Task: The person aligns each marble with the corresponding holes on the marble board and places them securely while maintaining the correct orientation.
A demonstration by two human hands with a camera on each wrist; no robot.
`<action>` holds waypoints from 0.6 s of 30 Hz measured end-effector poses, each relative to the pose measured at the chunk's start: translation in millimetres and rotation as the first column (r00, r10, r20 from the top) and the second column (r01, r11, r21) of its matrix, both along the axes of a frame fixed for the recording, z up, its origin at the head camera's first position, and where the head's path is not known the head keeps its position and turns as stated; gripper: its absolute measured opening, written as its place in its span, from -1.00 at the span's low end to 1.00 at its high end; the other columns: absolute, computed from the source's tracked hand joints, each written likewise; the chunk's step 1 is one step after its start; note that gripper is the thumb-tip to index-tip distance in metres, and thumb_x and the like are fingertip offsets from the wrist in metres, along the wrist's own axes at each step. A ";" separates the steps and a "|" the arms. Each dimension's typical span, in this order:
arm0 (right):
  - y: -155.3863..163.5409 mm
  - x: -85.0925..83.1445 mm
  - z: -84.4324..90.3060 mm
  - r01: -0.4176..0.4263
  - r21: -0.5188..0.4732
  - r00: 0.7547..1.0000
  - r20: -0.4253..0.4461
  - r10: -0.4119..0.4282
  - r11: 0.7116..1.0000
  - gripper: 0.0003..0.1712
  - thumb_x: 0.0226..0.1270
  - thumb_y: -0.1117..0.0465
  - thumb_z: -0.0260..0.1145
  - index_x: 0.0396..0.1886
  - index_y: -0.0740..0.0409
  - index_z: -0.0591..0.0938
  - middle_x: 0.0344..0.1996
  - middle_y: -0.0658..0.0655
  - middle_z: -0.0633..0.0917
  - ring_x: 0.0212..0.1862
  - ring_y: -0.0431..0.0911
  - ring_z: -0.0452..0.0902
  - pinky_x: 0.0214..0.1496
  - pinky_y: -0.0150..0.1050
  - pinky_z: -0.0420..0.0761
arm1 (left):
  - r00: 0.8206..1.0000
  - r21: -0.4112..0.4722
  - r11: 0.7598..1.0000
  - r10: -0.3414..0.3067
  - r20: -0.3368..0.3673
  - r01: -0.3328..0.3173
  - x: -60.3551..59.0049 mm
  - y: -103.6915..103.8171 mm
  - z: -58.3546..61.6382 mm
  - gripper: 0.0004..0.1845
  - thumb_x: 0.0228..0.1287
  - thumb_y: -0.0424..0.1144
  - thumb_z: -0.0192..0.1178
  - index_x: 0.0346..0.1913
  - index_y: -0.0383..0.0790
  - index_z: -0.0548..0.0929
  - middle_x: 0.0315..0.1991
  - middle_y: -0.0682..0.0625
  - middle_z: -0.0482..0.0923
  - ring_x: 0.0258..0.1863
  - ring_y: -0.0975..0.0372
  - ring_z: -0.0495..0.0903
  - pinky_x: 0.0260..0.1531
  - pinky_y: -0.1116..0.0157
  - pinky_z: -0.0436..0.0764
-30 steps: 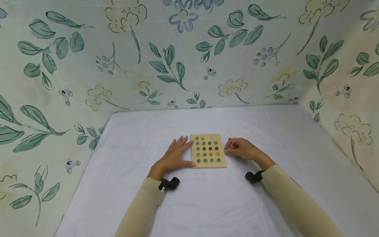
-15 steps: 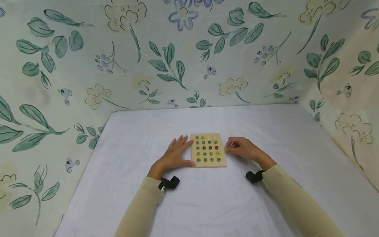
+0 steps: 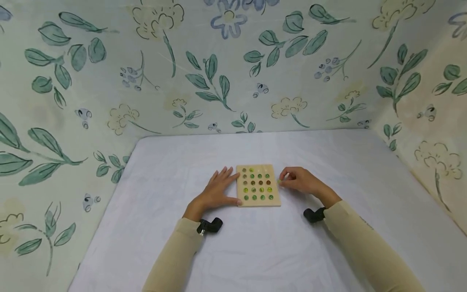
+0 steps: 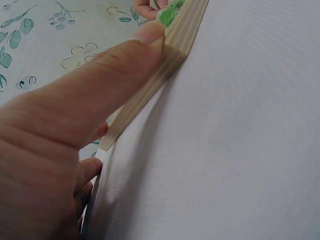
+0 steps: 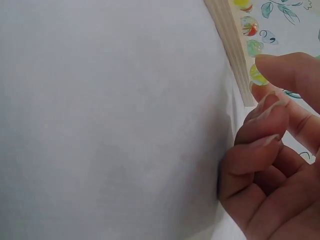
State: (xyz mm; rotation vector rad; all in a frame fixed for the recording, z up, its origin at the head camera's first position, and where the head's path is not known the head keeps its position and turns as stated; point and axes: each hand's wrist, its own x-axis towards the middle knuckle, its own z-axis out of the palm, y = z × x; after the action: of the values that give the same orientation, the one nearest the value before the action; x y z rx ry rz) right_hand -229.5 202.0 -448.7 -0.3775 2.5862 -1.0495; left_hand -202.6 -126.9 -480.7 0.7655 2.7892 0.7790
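Observation:
A square light-wood board (image 3: 276, 194) with rows of glass marbles lies on the white cloth. Most marbles are green or yellow-green, with some reddish-brown ones in the middle row. The top row has two marbles at its left end. My left hand (image 3: 216, 191) is spread along the board's left side, thumb on the near corner and a fingertip at the upper left edge. Just off the right edge, my right hand (image 3: 300, 181) pinches a yellow-green marble (image 5: 258, 75) between thumb and index finger. The other fingers of that hand are curled in.
The white cloth (image 3: 255, 247) covers the table all round the board. Floral fabric walls (image 3: 204, 101) stand behind and at both sides. A black wrist camera (image 3: 209, 225) sits on the left wrist and another black camera (image 3: 313, 215) on the right.
My right hand has risen slightly along the board's right edge, with the marble still pinched. My left hand stays on the board. The head view has shifted a little.

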 end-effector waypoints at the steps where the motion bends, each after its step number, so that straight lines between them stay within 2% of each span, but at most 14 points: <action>1: -0.9 -1.2 1.2 -0.001 0.002 1.000 0.005 0.001 1.000 -0.82 0.24 0.14 0.39 -0.21 0.04 0.61 -0.52 0.07 0.51 -0.47 -0.08 0.38 -0.50 -0.31 0.37 | 1.000 -0.005 1.000 0.001 0.001 -0.001 -0.6 -0.3 0.2 0.08 -0.05 0.34 0.34 0.52 0.03 0.12 0.54 -0.04 -0.12 0.53 0.13 -0.27 0.46 0.14 -0.36; 9: -9.7 -5.3 5.4 0.016 0.013 1.000 0.017 -0.016 1.000 -0.82 0.25 0.12 0.37 -0.19 0.02 0.61 -0.56 0.07 0.49 -0.50 -0.07 0.38 -0.52 -0.30 0.37 | 1.000 -0.019 1.000 0.002 0.002 -0.002 -2.3 0.1 -3.6 0.09 -0.06 0.37 0.33 0.52 0.07 0.11 0.55 0.00 -0.14 0.53 0.18 -0.30 0.46 0.19 -0.37; 18: -21.4 -13.9 11.6 -0.014 -0.023 0.999 -0.032 0.013 1.000 -0.83 0.27 0.12 0.36 -0.19 0.03 0.60 -0.65 0.05 0.47 -0.58 -0.09 0.35 -0.57 -0.31 0.34 | 1.000 -0.020 1.000 0.006 0.000 -0.006 -2.0 -0.6 -2.5 0.09 -0.05 0.37 0.32 0.52 0.06 0.10 0.55 0.00 -0.14 0.53 0.17 -0.30 0.46 0.16 -0.36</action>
State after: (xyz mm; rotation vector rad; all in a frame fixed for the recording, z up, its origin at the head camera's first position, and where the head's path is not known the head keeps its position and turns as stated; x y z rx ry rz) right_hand -243.4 180.6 -437.1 -0.4197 2.5979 -1.0778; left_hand -204.6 -127.6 -483.2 0.7535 2.7963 0.7505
